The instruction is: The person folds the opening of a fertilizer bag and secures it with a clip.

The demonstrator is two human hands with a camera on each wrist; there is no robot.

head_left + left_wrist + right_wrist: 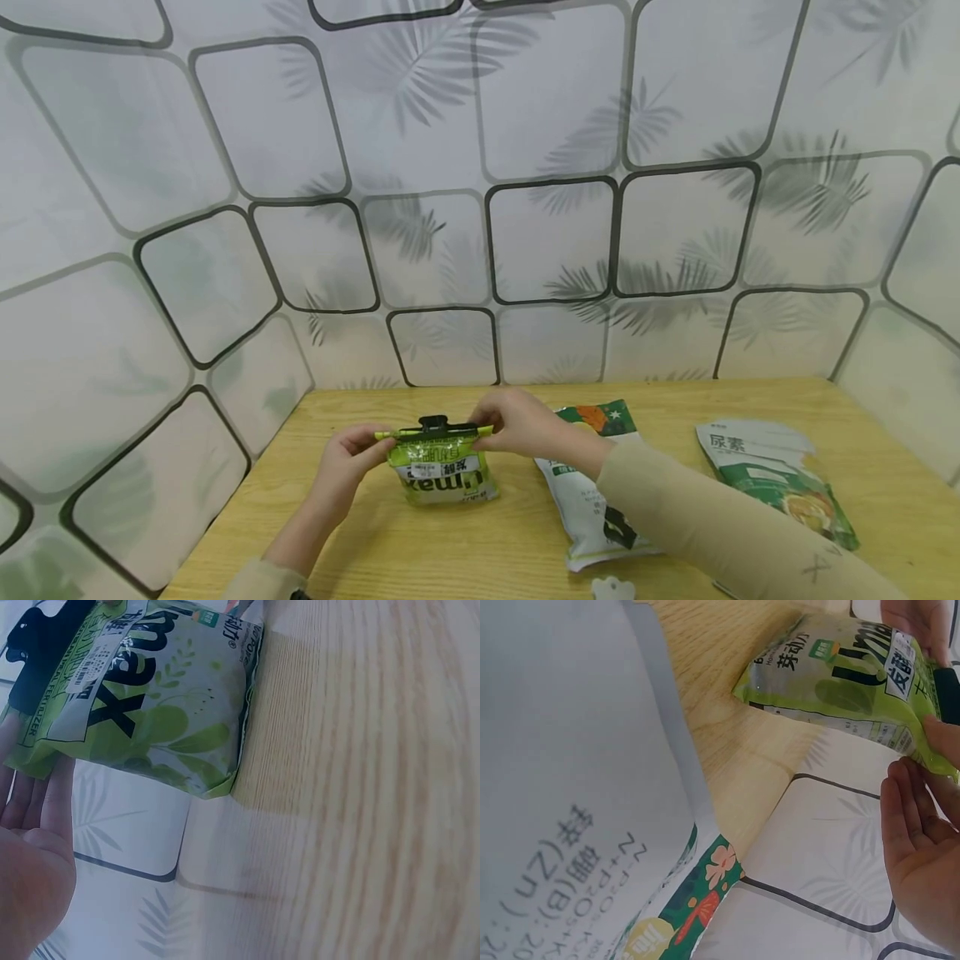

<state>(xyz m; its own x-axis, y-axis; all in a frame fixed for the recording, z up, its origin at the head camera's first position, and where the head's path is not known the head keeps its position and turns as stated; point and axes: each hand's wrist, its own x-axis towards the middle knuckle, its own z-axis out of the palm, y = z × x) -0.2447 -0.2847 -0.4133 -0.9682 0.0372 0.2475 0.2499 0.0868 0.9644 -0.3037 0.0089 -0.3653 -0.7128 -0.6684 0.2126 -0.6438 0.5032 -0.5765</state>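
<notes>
A green and white fertilizer bag [444,482] stands upright on the wooden table, its printing upside down in the head view. Along its folded top sits a black clip [433,426], also visible in the left wrist view on the bag [172,712]. My left hand [347,460] pinches the left corner of the fold between thumb and fingers. At the opposite corner, my right hand [519,422] pinches the fold the same way. The right wrist view shows the right thumb over the bag's green edge and the fingers beneath it.
Right of the green bag lies a white and green bag [585,500], partly hidden behind my right forearm. A second white and green pouch [772,475] lies farther right. A small white scalloped piece [612,588] is at the near edge. A patterned curtain [555,242] surrounds the table [420,558].
</notes>
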